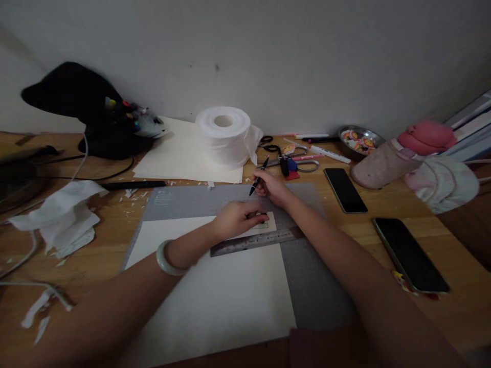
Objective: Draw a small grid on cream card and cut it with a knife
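My right hand point(273, 188) is closed around a black pen point(264, 164), whose tip points down and to the left above the grey cutting mat point(303, 271). Just left of it, my left hand point(238, 220) is closed, thumb and fingers together, with something small and dark at the fingertips that I cannot make out. A pale bangle circles that wrist. Under the hand lies a large white sheet point(230, 296) with a small drawn rectangle near its upper right corner. A metal ruler point(249, 242) rests across the sheet, just below the drawing.
Behind the mat stand a toilet paper roll point(223, 138) on pale sheets, scissors point(307, 164), markers and a metal bowl point(360, 143). Two phones point(345, 190) and a pink-lidded bottle point(399, 153) are at right. Crumpled tissue point(69, 214), cables and paper scraps lie left.
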### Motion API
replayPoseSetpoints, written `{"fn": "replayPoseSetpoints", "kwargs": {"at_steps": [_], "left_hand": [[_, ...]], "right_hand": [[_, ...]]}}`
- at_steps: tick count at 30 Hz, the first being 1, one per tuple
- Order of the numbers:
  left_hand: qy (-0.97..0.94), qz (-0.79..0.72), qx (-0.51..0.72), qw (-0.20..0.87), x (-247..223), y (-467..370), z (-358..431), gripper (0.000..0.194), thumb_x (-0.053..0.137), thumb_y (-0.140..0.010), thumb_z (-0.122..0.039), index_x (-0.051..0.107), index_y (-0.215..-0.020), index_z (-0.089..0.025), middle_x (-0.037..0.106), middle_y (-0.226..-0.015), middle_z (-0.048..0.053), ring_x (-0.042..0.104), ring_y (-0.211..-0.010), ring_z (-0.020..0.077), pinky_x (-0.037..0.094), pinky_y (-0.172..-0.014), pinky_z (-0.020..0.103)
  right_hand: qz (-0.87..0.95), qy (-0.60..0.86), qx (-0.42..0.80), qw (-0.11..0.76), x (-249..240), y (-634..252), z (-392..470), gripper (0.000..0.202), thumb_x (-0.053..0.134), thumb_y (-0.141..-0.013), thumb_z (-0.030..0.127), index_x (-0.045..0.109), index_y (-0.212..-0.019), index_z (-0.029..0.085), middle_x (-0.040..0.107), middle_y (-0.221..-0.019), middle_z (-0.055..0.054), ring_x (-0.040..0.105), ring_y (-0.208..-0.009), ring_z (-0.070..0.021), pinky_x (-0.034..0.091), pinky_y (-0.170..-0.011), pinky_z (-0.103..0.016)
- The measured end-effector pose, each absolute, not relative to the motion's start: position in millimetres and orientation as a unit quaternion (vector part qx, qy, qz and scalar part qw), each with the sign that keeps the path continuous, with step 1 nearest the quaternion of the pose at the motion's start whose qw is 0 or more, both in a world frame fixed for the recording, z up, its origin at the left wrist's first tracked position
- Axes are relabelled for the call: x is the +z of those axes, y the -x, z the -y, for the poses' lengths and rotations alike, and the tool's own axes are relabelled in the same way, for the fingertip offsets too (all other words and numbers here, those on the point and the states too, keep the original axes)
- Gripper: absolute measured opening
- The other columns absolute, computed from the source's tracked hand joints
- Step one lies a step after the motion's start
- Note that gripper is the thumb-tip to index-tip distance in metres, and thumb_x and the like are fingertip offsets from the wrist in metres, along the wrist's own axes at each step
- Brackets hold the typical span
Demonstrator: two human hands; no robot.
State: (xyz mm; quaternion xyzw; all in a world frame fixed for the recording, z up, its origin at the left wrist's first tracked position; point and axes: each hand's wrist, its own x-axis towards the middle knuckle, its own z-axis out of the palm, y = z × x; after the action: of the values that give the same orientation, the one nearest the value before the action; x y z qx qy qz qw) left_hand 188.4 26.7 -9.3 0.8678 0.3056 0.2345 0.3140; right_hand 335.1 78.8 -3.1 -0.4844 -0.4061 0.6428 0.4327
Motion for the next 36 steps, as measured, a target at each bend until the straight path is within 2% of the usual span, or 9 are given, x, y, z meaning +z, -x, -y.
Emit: {"fn": "replayPoseSetpoints", "kwargs": {"at_steps": [9,18,36], "left_hand": [[-0.854,-0.305,0.241,0.345,-10.9,-188.4,-28.1,0.018,0.055,-0.084,-0.032,0.064,-0.088,-0.017,0.065,-0.068,-0.001,0.055,-0.057,0.0094,0.038,-0.053,0.018],[-0.832,-0.303,0.257,0.387,-10.3,-190.3,-27.2,0.018,0.054,-0.084,-0.03,0.064,-0.078,-0.016,0.064,-0.065,-0.002,0.053,-0.057,0.0086,0.038,-0.053,0.018],[-0.798,-0.285,0.279,0.452,-9.1,-192.2,-27.0,0.012,0.057,-0.081,-0.023,0.066,-0.08,-0.016,0.07,-0.077,0.001,0.062,-0.068,0.0108,0.047,-0.064,0.019]], "right_hand": [[0.395,0.483,0.646,0.44,-3.8,-335.2,-79.6,0.022,0.05,-0.078,0.027,0.047,-0.058,0.017,0.036,-0.037,0.007,0.031,-0.031,-0.0044,0.02,-0.033,-0.016],[0.384,0.479,0.644,0.457,-4.5,-335.8,-77.3,0.021,0.049,-0.078,0.026,0.047,-0.059,0.017,0.037,-0.037,0.007,0.032,-0.031,-0.0048,0.02,-0.032,-0.016],[0.366,0.489,0.648,0.455,0.0,-335.9,-78.4,0.023,0.046,-0.08,0.023,0.048,-0.058,0.016,0.038,-0.035,0.007,0.032,-0.03,-0.0043,0.021,-0.032,-0.015]]}}
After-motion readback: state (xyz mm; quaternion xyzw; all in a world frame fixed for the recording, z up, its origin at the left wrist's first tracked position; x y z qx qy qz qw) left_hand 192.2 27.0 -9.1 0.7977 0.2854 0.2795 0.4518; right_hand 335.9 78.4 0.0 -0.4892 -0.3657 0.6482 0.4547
